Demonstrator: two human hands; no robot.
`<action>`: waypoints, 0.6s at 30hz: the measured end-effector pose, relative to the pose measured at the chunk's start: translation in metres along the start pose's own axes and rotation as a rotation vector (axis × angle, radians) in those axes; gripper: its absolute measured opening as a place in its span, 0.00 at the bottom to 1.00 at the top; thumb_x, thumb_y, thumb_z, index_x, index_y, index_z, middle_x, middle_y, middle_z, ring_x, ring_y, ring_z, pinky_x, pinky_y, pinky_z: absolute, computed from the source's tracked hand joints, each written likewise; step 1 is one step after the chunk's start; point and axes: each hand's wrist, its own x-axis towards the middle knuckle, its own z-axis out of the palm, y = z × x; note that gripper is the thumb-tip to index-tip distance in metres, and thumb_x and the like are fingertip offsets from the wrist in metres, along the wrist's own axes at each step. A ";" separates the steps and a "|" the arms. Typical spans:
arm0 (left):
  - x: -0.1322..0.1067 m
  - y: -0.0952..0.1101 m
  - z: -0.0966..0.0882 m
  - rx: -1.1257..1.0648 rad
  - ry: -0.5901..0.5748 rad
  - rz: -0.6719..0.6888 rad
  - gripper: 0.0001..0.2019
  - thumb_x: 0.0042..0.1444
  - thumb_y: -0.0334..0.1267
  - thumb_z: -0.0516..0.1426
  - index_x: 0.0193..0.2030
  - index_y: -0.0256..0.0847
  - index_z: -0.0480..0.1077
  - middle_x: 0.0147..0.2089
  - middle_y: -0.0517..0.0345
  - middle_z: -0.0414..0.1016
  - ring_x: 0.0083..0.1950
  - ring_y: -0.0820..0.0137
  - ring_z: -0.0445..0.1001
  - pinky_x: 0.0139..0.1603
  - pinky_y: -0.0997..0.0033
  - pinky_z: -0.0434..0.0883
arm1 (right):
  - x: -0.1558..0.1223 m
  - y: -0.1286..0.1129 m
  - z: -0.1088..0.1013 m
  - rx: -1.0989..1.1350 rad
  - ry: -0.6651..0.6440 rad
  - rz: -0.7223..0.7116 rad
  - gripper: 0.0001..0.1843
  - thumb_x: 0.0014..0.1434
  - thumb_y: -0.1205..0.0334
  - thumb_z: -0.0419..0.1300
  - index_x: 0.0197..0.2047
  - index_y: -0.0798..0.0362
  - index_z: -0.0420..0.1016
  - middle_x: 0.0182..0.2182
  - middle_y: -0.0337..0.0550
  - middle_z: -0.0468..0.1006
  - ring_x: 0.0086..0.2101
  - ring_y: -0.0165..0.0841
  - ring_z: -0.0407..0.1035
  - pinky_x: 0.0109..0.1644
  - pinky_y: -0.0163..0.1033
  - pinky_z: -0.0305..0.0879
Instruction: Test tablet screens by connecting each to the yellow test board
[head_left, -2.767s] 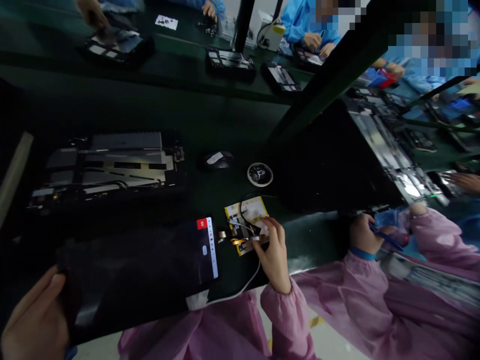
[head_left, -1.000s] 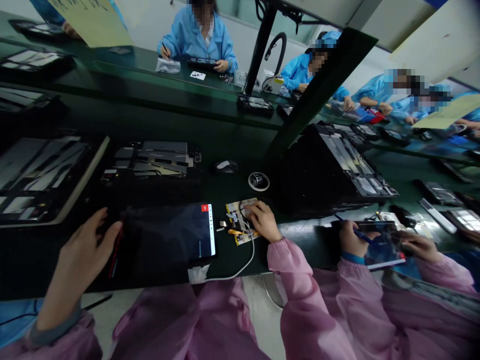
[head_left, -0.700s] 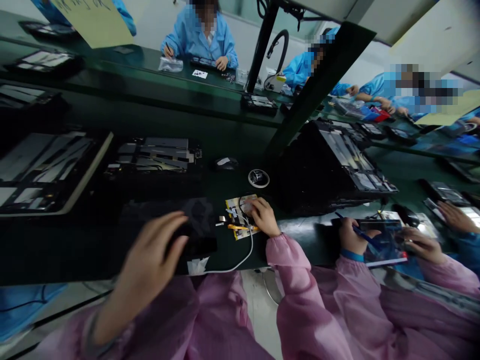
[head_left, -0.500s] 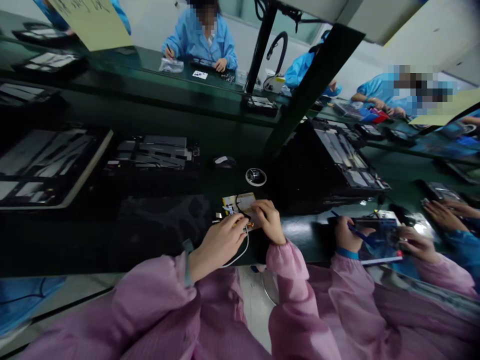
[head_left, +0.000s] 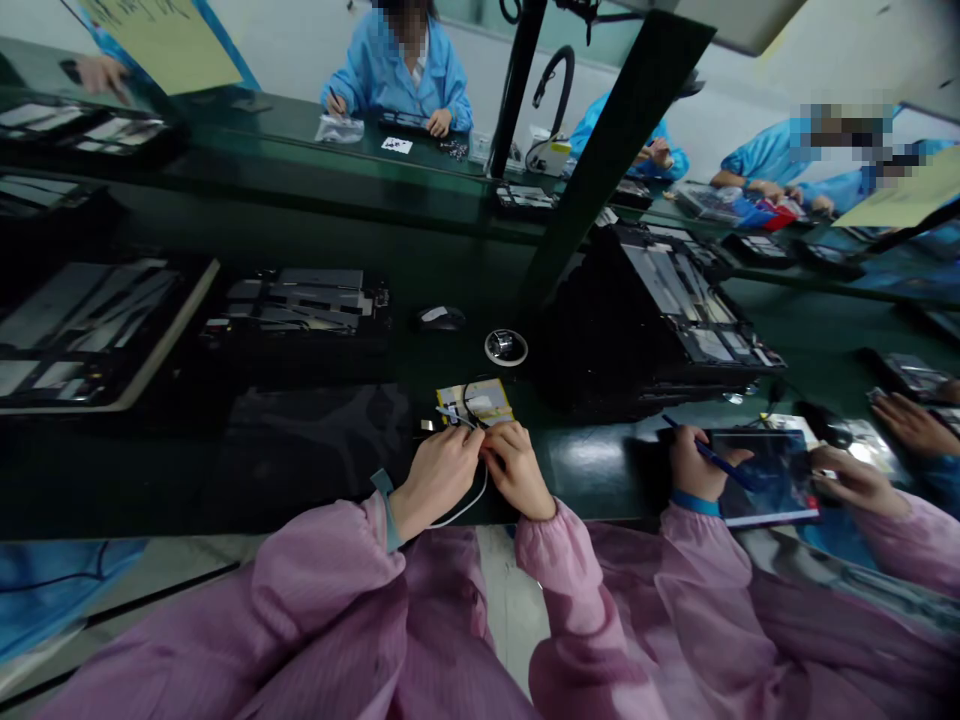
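My left hand [head_left: 439, 480] and my right hand [head_left: 519, 470] meet at the near edge of a flat, silvery battery-like pack [head_left: 491, 395] with yellow edging. Both have fingers bent and pressed together in a pinch, and the fingertips hide what is between them. A thin black wire [head_left: 468, 402] curves over the pack and runs down towards the fingers. From under the hands a white cable [head_left: 466, 512] loops towards the bench edge. A small metal-ended plug [head_left: 427, 426] lies left of the pack. A teal band [head_left: 385, 505] circles my left wrist.
A tall stack of dark device housings [head_left: 630, 340] stands to the right, more housings [head_left: 300, 300] to the left. Behind the pack are a round ring-shaped object [head_left: 506, 347] and a computer mouse [head_left: 441, 318]. A co-worker's hand [head_left: 697, 462] holds a blue pen beside a tablet [head_left: 765, 470].
My hands have come together at the pack's near edge. The right hand moved down and left from the pack's right side; the left hand's fingers have closed. The view shifted slightly.
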 end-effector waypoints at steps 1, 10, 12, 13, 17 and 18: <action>0.000 0.001 0.000 -0.001 0.007 0.004 0.07 0.61 0.27 0.49 0.43 0.39 0.65 0.38 0.54 0.71 0.41 0.63 0.72 0.40 0.65 0.71 | -0.001 -0.001 0.000 -0.012 0.002 -0.014 0.08 0.63 0.67 0.53 0.39 0.52 0.74 0.39 0.45 0.74 0.44 0.37 0.63 0.49 0.44 0.59; 0.000 0.010 0.012 0.006 -0.019 0.026 0.10 0.55 0.24 0.49 0.41 0.35 0.68 0.39 0.49 0.71 0.42 0.61 0.71 0.46 0.62 0.69 | -0.006 -0.007 0.005 -0.099 -0.003 -0.068 0.11 0.65 0.65 0.52 0.37 0.53 0.76 0.36 0.46 0.74 0.43 0.37 0.63 0.48 0.45 0.58; -0.002 0.009 0.006 -0.040 -0.026 -0.002 0.13 0.55 0.25 0.49 0.45 0.35 0.67 0.39 0.50 0.72 0.42 0.62 0.72 0.46 0.64 0.69 | -0.007 -0.005 0.001 -0.086 -0.010 -0.056 0.11 0.65 0.65 0.52 0.37 0.53 0.76 0.37 0.46 0.74 0.44 0.38 0.63 0.48 0.45 0.58; -0.004 0.006 0.000 -0.074 -0.029 -0.021 0.16 0.56 0.26 0.49 0.50 0.36 0.66 0.38 0.51 0.73 0.40 0.63 0.72 0.44 0.65 0.69 | -0.007 -0.003 -0.002 -0.064 -0.011 -0.037 0.11 0.65 0.65 0.52 0.38 0.52 0.76 0.38 0.46 0.75 0.45 0.38 0.64 0.49 0.46 0.59; -0.007 -0.022 -0.027 -0.157 0.053 -0.089 0.21 0.61 0.37 0.50 0.61 0.40 0.61 0.40 0.53 0.73 0.40 0.64 0.72 0.40 0.66 0.70 | 0.006 -0.005 -0.017 0.086 0.080 0.099 0.15 0.66 0.64 0.47 0.41 0.51 0.75 0.44 0.46 0.75 0.47 0.37 0.66 0.51 0.44 0.62; -0.006 -0.033 -0.030 -0.124 0.089 -0.105 0.18 0.62 0.38 0.50 0.57 0.39 0.65 0.41 0.51 0.73 0.43 0.63 0.71 0.43 0.64 0.70 | 0.012 -0.008 -0.017 0.096 0.118 0.134 0.16 0.67 0.64 0.46 0.42 0.51 0.75 0.44 0.46 0.75 0.46 0.36 0.67 0.51 0.43 0.63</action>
